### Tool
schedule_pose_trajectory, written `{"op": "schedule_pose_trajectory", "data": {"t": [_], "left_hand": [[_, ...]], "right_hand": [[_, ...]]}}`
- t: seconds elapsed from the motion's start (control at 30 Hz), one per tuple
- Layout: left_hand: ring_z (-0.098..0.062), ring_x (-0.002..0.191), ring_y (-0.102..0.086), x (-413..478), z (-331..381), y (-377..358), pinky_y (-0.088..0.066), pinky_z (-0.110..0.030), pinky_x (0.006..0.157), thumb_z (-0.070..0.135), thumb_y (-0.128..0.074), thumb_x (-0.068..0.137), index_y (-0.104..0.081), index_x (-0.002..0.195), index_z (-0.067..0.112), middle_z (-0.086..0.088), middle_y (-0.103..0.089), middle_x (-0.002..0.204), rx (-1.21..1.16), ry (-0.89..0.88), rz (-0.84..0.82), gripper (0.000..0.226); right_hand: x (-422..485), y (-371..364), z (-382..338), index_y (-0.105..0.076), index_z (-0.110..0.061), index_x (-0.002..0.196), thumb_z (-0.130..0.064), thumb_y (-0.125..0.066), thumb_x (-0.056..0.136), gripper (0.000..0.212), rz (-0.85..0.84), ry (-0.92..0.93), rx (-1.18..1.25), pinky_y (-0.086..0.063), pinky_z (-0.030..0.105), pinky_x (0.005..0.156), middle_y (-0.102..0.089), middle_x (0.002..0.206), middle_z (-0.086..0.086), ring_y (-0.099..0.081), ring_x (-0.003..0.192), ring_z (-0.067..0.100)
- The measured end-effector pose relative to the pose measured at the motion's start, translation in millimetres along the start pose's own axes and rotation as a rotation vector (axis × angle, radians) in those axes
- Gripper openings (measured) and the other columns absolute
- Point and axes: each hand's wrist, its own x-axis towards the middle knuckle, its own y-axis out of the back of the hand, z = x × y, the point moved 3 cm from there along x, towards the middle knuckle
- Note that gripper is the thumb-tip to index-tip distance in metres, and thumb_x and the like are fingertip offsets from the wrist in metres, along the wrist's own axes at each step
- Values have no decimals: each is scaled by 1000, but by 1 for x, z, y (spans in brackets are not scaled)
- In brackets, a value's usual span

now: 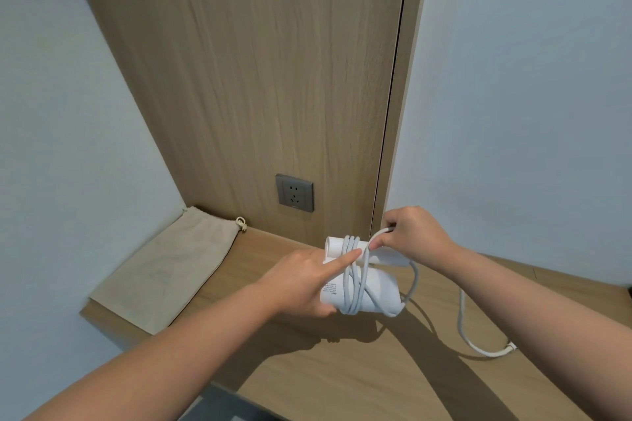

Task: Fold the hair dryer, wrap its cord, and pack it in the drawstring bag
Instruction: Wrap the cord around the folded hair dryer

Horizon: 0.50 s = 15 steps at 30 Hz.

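Above shelf (307, 369) mid: L hand (301, 284) gripping dryer (362, 294); R hand (413, 232) pinching cord (374, 237); bag (171, 267) at L edge.

Plug end of cord (462, 325) hidden behind right forearm, dryer (372, 294) label print too small to read

The white hair dryer (369, 294) sits just below the middle of the frame, folded so its handle lies against the body, with small printed text on its left end and several turns of the pale grey cord (355, 270) crossing over its middle. The loose rest of the cord loops out to the right of the dryer and trails to the lower right of the frame, where it ends in a white plug (partly hidden). The beige drawstring bag (171, 267) lies flat at the left of the frame, its knotted string at the upper right corner.
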Motion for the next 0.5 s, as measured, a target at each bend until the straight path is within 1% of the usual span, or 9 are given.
{"op": "schedule_pose_trajectory", "data": {"t": [0.07,0.13,0.23,0.3,0.33,0.4,0.43,0.5], "left_hand": [[-27,73,-51,0,2,0,-47,-38,63,44,-62,75,14,142,49,-8,-55,81,-12,-25,-6,101],[-26,72,-50,0,4,0,-47,-39,63,44,-62,76,14,141,53,-6,-54,79,-25,-61,-10,101],[-24,72,-47,-1,3,0,-47,-40,65,47,-60,78,11,141,56,-4,-51,78,-39,-62,5,95],[-22,72,-45,0,2,1,-46,-39,66,49,-58,79,6,142,55,-3,-48,77,-29,-50,5,90],[-20,72,-43,1,2,2,-45,-37,65,49,-59,79,2,142,53,-1,-46,77,-27,-44,1,88],[-18,73,-39,3,0,4,-38,-32,64,47,-62,79,-7,144,48,2,-41,78,-20,-47,4,85],[-18,73,-38,2,0,4,-34,-30,64,47,-64,78,-11,143,47,3,-40,79,-12,-53,12,84],[-20,74,-41,1,-2,5,-32,-29,66,47,-65,77,-14,141,46,3,-39,81,-4,-66,20,82]], "right_hand": [[0,-2,-6,-40,-21,46,-39,-83,62,49,-12,-11,37,-26,29,48,-39,48,-4,-35,51,14],[1,-4,-11,-41,-18,46,-37,-84,59,49,-18,-4,46,-26,30,48,-38,47,-3,-35,51,16],[4,-4,-12,-50,-12,50,-36,-85,58,43,-5,-21,81,-28,31,48,-41,49,-1,-37,51,15],[5,-4,-12,-59,-4,55,-35,-84,60,40,4,-18,108,-31,31,51,-45,52,2,-39,54,18],[6,-3,-11,-62,-1,57,-34,-83,62,40,-3,-8,117,-31,31,51,-46,53,3,-39,55,18],[7,-3,-9,-65,-1,61,-34,-80,67,37,-54,25,134,-31,31,51,-48,53,4,-39,54,17],[8,-3,-7,-68,-3,64,-33,-77,72,33,-95,45,143,-34,30,53,-54,56,5,-43,56,16],[12,-1,-4,-74,-9,73,-28,-70,82,22,-187,60,167,-42,26,60,-67,69,2,-55,66,14]]}}
